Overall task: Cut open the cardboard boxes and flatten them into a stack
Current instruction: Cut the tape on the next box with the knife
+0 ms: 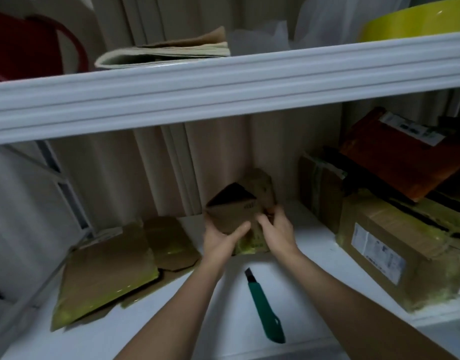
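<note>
A small brown cardboard box with one end open stands tilted on the white shelf. My left hand grips its lower left side with the thumb across the front. My right hand holds its lower right side, fingers curled onto the cardboard. A green utility knife lies on the shelf just in front of my hands, between my forearms, touched by neither hand. Flattened cardboard pieces with yellow-green tape lie stacked at the left.
Taped closed boxes are piled at the right, an orange-brown parcel on top. A white upper shelf edge crosses overhead, carrying folded paper and a yellow bowl. Beige curtains hang behind.
</note>
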